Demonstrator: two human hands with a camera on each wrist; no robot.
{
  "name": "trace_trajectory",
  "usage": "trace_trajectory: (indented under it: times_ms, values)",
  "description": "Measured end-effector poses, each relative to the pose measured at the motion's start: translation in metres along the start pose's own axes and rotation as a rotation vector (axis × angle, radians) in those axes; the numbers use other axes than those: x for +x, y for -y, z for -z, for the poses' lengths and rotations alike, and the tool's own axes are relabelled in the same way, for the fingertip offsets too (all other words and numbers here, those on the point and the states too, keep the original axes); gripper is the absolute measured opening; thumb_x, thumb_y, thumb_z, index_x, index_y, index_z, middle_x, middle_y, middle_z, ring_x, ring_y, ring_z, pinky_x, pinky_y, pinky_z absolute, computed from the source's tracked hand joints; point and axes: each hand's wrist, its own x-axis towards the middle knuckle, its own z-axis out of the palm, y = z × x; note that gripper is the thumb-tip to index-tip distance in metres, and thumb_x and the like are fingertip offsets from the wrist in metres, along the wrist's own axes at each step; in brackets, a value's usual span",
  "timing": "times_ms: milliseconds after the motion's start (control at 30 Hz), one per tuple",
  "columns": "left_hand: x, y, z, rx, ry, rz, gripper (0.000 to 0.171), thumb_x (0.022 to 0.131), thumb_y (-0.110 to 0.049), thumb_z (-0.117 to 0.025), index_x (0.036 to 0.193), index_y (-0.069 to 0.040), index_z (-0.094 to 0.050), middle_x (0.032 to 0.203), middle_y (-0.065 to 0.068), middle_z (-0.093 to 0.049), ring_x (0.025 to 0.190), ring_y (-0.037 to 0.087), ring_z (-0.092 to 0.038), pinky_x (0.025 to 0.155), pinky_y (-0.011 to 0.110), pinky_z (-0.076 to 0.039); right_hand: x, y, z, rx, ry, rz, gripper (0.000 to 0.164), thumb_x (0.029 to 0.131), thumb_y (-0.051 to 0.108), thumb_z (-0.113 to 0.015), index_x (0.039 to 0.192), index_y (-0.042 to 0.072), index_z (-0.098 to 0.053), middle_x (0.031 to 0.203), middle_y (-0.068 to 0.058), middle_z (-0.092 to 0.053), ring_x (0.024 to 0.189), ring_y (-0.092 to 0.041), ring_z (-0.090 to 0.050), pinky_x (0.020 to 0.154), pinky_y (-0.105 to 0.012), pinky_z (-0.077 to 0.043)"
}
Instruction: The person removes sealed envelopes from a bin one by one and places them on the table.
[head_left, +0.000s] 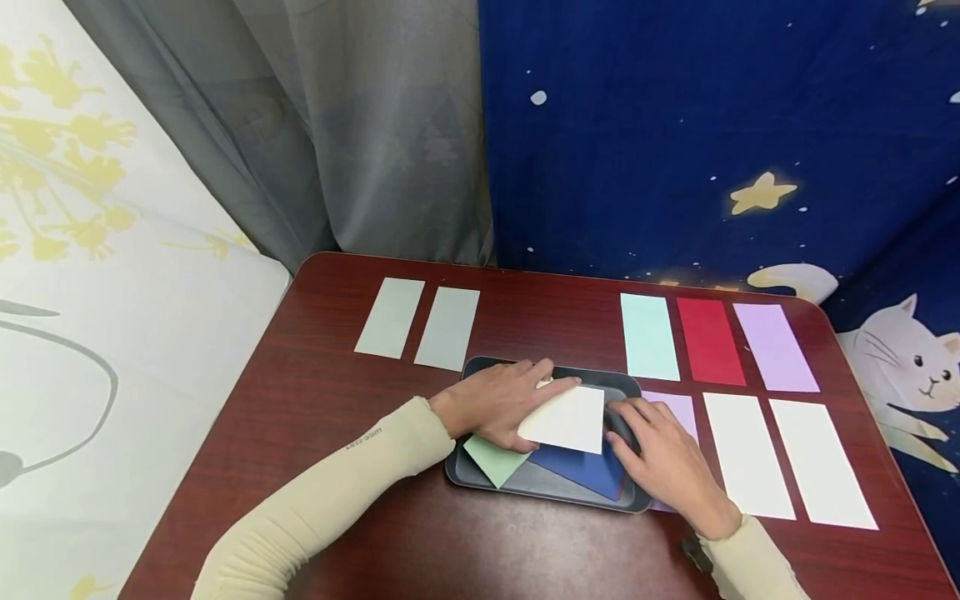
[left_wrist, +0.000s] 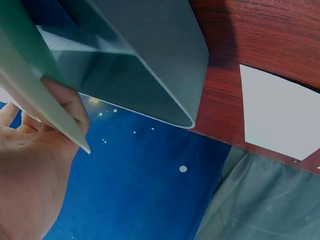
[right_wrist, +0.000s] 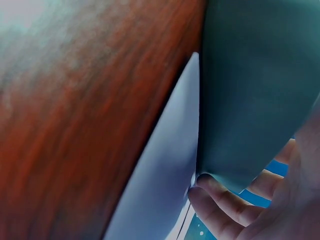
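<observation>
My left hand reaches over the dark grey tray and pinches a cream-white paper card between thumb and fingers. In the left wrist view, the edge of that card slants past the palm. A green card and a blue card lie in the tray beneath it. At the tray's right end, my right hand curls its fingers over the rim. The right wrist view shows the fingertips at the tray's wall, beside a lavender card partly under the hand.
Two pale grey-green cards lie at the table's back left. To the right are a mint card, a red card, another lavender card and two white cards. Curtains hang behind the dark red wooden table.
</observation>
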Motion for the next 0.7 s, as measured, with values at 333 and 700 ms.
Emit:
trace_trajectory:
  times_ms: [333,700]
  values:
    - [-0.0026,0.0013,0.002,-0.099,-0.033,-0.029,0.098,0.079,-0.064,-0.065,0.157,-0.023,-0.024,0.116,0.001,-0.043,0.068,0.008,-0.05,0.062,0.02,-0.042,-0.0001,-0.0004,-0.0003,-0.002,-0.011,0.008,0.046,0.089,0.031,-0.069,0.13,0.01,-0.061,0.12,-0.006,-0.061,0.104,-0.025,-0.054,0.083,-0.045,-0.05]
    - [-0.0092,0.0059,0.0033,-0.008,0.005,-0.05,0.091,0.084,-0.054,-0.059,0.16,-0.025,-0.018,0.122,0.0,-0.046,0.091,0.01,-0.049,0.075,0.027,-0.045,0.0005,0.0008,0.0008,0.0,0.002,-0.005,0.046,0.088,0.034,-0.069,0.129,0.013,-0.062,0.119,-0.005,-0.061,0.104,-0.024,-0.054,0.082,-0.044,-0.05]
